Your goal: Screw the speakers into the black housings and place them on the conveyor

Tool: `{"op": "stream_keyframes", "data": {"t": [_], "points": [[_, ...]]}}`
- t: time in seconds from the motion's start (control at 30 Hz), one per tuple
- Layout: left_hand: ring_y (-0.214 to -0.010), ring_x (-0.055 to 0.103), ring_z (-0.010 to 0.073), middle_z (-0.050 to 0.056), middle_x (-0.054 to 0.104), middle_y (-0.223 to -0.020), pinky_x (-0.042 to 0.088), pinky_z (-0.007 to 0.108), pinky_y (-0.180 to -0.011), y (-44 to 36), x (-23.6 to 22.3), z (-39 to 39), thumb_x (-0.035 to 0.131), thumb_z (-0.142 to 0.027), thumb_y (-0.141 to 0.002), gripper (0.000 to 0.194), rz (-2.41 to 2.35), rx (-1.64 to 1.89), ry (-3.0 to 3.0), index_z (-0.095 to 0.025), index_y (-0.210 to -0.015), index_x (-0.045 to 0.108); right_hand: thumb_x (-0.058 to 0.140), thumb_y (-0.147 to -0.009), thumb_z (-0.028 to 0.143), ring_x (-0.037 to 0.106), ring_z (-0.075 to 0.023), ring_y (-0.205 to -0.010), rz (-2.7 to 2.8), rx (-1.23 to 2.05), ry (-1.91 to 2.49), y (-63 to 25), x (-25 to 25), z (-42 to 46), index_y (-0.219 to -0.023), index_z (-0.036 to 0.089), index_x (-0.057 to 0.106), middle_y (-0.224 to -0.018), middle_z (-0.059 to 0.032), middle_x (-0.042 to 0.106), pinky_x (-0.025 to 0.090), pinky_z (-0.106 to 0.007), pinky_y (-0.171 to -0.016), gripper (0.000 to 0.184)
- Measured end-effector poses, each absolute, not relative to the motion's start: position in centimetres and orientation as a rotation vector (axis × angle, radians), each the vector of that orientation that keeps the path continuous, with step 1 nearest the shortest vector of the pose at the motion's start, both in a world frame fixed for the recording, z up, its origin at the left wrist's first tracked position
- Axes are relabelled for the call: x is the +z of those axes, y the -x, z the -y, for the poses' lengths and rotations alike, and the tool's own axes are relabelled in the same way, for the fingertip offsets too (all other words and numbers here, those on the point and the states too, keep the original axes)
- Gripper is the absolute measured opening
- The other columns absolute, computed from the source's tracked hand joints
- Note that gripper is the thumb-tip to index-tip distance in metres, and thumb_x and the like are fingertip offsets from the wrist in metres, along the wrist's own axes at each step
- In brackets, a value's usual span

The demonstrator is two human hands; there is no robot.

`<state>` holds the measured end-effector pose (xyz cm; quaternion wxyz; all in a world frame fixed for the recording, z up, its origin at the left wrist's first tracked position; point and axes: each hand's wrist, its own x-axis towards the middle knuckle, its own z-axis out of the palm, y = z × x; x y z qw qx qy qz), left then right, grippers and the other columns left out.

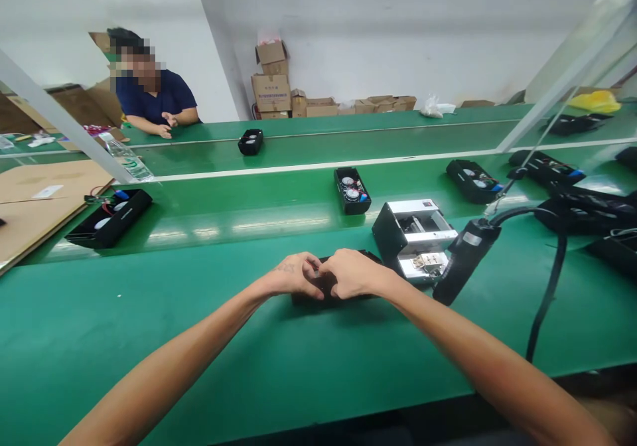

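Note:
A black open-topped housing [313,298] lies on the green bench in front of me, mostly covered by my hands. My left hand [299,275] is over its left part, fingers curled and thumb bent inward. My right hand [355,273] comes in from the other side, with its fingers pinched together close to the left fingertips. Both hands meet above the housing; whatever small thing is between the fingers is too hidden to name. Just right of the right hand stands a silver and black screw feeder [415,237]. Beside it hangs a black electric screwdriver [465,260] with a cable.
A similar housing with two round speakers [352,190] sits on the green conveyor [239,214] behind. Another housing [112,219] lies left by a cardboard sheet [44,210]; several more lie right. A water bottle [125,157] leans near a post. A person [156,97] sits across.

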<state>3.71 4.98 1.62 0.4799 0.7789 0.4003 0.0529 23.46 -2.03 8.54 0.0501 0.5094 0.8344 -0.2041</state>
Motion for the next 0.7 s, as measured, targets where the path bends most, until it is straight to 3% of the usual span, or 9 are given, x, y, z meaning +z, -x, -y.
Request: {"op": "stream_keyframes", "data": {"t": [0.4, 0.6, 0.7], "points": [[-0.091, 0.069, 0.0206, 0.0, 0.074, -0.097, 0.051, 0.028, -0.074, -3.8, 2.5, -5.4, 0.095, -0.039, -0.049, 0.043, -0.963, 0.075, -1.84, -0.023, -0.08, 0.07, 0.078, -0.072, 0.03, 0.06, -0.0178, -0.065, -2.522, -0.885, -1.552, -24.1, 7.4, 0.7, -0.094, 0.02, 0.077, -0.07, 0.001, 0.067, 0.031, -0.027, -0.051, 0.024], [-0.089, 0.068, 0.0205, -0.001, 0.073, -0.093, 0.051, 0.029, -0.073, -3.9, 3.0, -5.4, 0.094, -0.039, -0.049, 0.042, -0.954, 0.07, -1.831, -0.023, -0.081, 0.071, 0.087, -0.067, 0.046, 0.067, -0.0265, -0.084, -2.494, -0.84, -1.64, -23.7, 7.5, 1.3, -0.105, 0.021, 0.079, -0.084, -0.0047, 0.075, 0.038, -0.029, -0.062, 0.047], [-0.088, 0.067, 0.0205, -0.001, 0.073, -0.093, 0.051, 0.029, -0.073, -4.0, 3.3, -5.5, 0.094, -0.039, -0.047, 0.044, -0.96, 0.077, -1.824, -0.023, -0.082, 0.072, 0.089, -0.068, 0.046, 0.07, -0.0289, -0.09, -2.514, -0.746, -1.693, -23.3, 7.5, 1.6, -0.106, 0.022, 0.08, -0.087, -0.0062, 0.078, 0.041, -0.031, -0.071, 0.046]]}}
